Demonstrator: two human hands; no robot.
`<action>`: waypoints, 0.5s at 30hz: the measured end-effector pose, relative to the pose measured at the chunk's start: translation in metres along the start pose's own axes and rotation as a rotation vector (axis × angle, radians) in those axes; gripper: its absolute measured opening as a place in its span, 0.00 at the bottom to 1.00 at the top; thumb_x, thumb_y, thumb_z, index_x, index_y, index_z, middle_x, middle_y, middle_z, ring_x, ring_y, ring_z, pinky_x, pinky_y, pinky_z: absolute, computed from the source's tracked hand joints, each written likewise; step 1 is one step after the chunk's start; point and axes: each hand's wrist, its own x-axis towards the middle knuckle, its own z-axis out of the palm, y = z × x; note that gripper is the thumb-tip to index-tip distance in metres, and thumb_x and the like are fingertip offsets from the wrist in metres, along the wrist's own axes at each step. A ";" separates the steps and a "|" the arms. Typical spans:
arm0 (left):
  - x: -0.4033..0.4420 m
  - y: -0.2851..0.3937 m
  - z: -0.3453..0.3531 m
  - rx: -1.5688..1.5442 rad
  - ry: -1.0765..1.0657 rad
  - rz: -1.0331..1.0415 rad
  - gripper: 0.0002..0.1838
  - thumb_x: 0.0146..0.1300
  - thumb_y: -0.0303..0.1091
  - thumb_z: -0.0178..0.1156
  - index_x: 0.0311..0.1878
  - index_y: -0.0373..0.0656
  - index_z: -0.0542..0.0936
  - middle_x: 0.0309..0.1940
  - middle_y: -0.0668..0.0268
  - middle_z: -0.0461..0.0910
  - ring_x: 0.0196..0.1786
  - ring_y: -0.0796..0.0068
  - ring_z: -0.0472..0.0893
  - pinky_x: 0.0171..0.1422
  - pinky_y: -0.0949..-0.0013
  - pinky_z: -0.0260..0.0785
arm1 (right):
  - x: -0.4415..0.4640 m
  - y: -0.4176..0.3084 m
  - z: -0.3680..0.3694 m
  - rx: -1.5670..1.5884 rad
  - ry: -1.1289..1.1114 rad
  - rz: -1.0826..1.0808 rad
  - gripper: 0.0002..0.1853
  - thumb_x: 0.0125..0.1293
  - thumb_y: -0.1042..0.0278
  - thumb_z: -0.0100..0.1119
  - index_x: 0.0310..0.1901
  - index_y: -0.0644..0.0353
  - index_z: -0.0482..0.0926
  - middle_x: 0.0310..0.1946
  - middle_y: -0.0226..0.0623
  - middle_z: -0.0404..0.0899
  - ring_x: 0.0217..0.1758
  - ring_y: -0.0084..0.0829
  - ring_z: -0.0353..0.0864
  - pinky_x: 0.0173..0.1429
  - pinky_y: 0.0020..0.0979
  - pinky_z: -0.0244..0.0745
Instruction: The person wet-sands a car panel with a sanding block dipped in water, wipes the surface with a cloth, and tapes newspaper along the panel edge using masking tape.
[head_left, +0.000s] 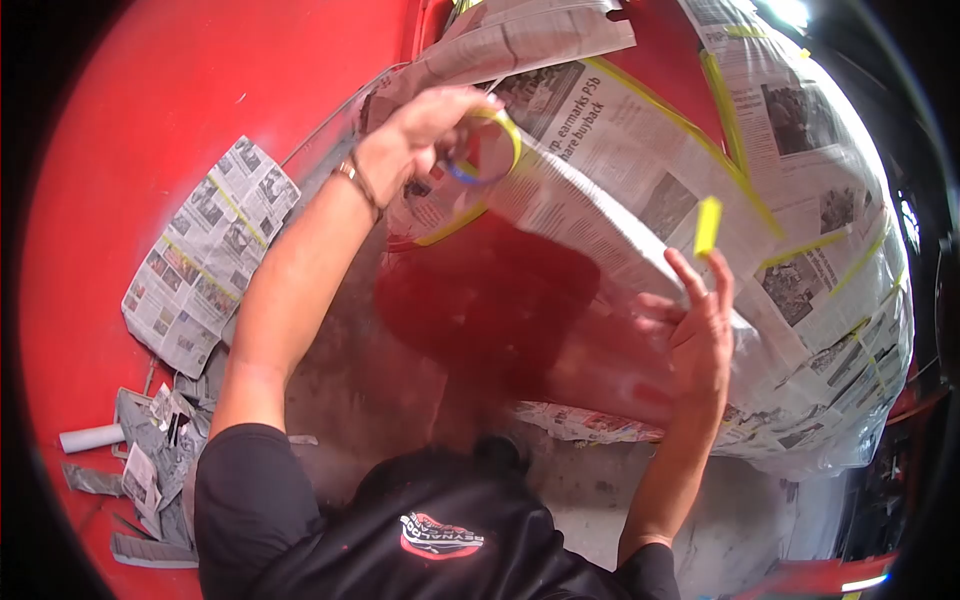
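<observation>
My left hand (425, 130) is closed around a roll of yellow masking tape (515, 145) with a blue inner ring. The roll is slightly blurred and held up by the top edge of a newspaper sheet (590, 200). My right hand (700, 320) is raised over that sheet's lower edge, with its fingers partly extended. A short strip of yellow tape (707, 226) stands up from its fingertips. The newspaper lies over a glossy red panel (490, 300), and yellow tape runs along several of its edges.
More taped newspaper (830, 200) and clear plastic sheeting (840, 450) cover the curved body at right. On the left, a newspaper piece (210, 255) rests against a red surface (200, 80). Crumpled paper (165, 470) and a white roll (92, 438) lie below it.
</observation>
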 end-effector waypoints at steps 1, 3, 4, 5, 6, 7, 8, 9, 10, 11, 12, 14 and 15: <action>0.010 0.006 0.001 -0.039 -0.021 0.037 0.10 0.70 0.42 0.76 0.45 0.49 0.87 0.34 0.74 0.86 0.24 0.91 0.66 0.26 0.78 0.56 | 0.007 -0.010 0.000 0.012 -0.022 -0.030 0.39 0.88 0.51 0.58 0.88 0.48 0.50 0.78 0.64 0.71 0.53 0.49 0.95 0.51 0.44 0.97; 0.018 0.020 0.013 -0.107 0.010 0.056 0.08 0.71 0.40 0.75 0.45 0.49 0.87 0.36 0.70 0.90 0.23 0.91 0.66 0.26 0.80 0.57 | 0.021 -0.029 0.010 -0.095 0.058 -0.017 0.40 0.90 0.48 0.53 0.91 0.43 0.43 0.75 0.69 0.72 0.49 0.48 0.96 0.49 0.42 0.98; 0.025 0.026 0.013 -0.106 -0.024 0.091 0.07 0.74 0.37 0.73 0.47 0.47 0.87 0.40 0.66 0.92 0.22 0.90 0.66 0.27 0.80 0.60 | 0.029 -0.034 0.010 -0.129 0.065 0.009 0.40 0.91 0.44 0.48 0.92 0.39 0.40 0.72 0.67 0.77 0.48 0.47 0.96 0.50 0.41 0.98; 0.029 0.029 0.013 -0.133 -0.079 0.116 0.08 0.74 0.36 0.70 0.49 0.44 0.84 0.39 0.58 0.95 0.21 0.84 0.69 0.29 0.71 0.65 | 0.035 -0.035 0.009 -0.121 0.070 0.022 0.40 0.91 0.42 0.48 0.92 0.38 0.40 0.71 0.66 0.79 0.49 0.47 0.96 0.50 0.41 0.98; 0.030 0.025 0.017 -0.159 -0.048 0.144 0.08 0.75 0.36 0.69 0.49 0.44 0.84 0.37 0.61 0.93 0.21 0.84 0.69 0.29 0.71 0.65 | 0.042 -0.036 0.007 -0.115 0.071 0.032 0.40 0.91 0.41 0.47 0.92 0.36 0.39 0.70 0.66 0.80 0.49 0.47 0.96 0.50 0.41 0.97; 0.025 0.022 0.022 -0.186 -0.016 0.173 0.07 0.76 0.36 0.68 0.49 0.44 0.83 0.36 0.63 0.91 0.22 0.85 0.69 0.28 0.72 0.64 | 0.047 -0.036 0.005 -0.108 0.071 0.041 0.40 0.90 0.39 0.46 0.92 0.35 0.39 0.68 0.65 0.82 0.49 0.47 0.96 0.50 0.41 0.97; 0.020 0.013 0.023 -0.193 0.001 0.217 0.06 0.77 0.35 0.67 0.49 0.45 0.83 0.35 0.66 0.88 0.23 0.84 0.69 0.28 0.72 0.64 | 0.050 -0.033 0.002 -0.092 0.070 0.094 0.40 0.90 0.37 0.45 0.92 0.30 0.38 0.67 0.63 0.84 0.50 0.47 0.96 0.50 0.44 0.97; 0.014 0.003 0.023 -0.199 0.014 0.261 0.06 0.77 0.35 0.66 0.49 0.45 0.83 0.35 0.69 0.85 0.24 0.84 0.70 0.28 0.72 0.64 | 0.048 -0.029 0.003 -0.080 0.092 0.136 0.40 0.90 0.37 0.45 0.92 0.29 0.37 0.67 0.63 0.84 0.51 0.48 0.96 0.50 0.45 0.97; -0.001 -0.002 0.021 -0.207 0.000 0.286 0.06 0.78 0.37 0.66 0.49 0.46 0.83 0.35 0.73 0.79 0.25 0.84 0.71 0.28 0.73 0.64 | 0.044 -0.023 0.007 -0.068 0.118 0.177 0.40 0.90 0.36 0.45 0.92 0.28 0.37 0.67 0.62 0.84 0.51 0.48 0.96 0.50 0.45 0.96; -0.013 -0.012 0.014 -0.228 -0.010 0.263 0.07 0.82 0.39 0.64 0.51 0.47 0.83 0.39 0.75 0.80 0.25 0.89 0.67 0.29 0.76 0.64 | 0.038 -0.016 0.007 -0.057 0.146 0.218 0.41 0.90 0.36 0.45 0.92 0.27 0.37 0.67 0.62 0.84 0.51 0.49 0.96 0.50 0.46 0.96; -0.026 -0.022 0.012 -0.219 0.021 0.267 0.09 0.83 0.43 0.65 0.48 0.50 0.82 0.36 0.78 0.77 0.24 0.91 0.65 0.27 0.78 0.62 | 0.033 0.000 -0.002 -0.137 0.173 0.204 0.42 0.89 0.34 0.45 0.92 0.25 0.33 0.67 0.63 0.84 0.52 0.50 0.96 0.50 0.47 0.95; -0.050 -0.049 0.007 -0.194 0.077 0.178 0.14 0.81 0.50 0.70 0.43 0.54 0.79 0.31 0.81 0.73 0.22 0.92 0.63 0.26 0.79 0.60 | 0.026 0.022 0.003 -0.106 0.348 0.171 0.44 0.88 0.40 0.55 0.91 0.29 0.37 0.63 0.61 0.86 0.47 0.45 0.96 0.50 0.45 0.94; -0.052 -0.075 -0.001 -0.212 0.101 0.132 0.11 0.78 0.45 0.74 0.44 0.53 0.82 0.32 0.80 0.76 0.23 0.93 0.66 0.26 0.80 0.60 | 0.024 0.040 0.000 -0.119 0.446 0.143 0.45 0.87 0.44 0.60 0.90 0.31 0.40 0.60 0.58 0.87 0.45 0.42 0.95 0.51 0.43 0.94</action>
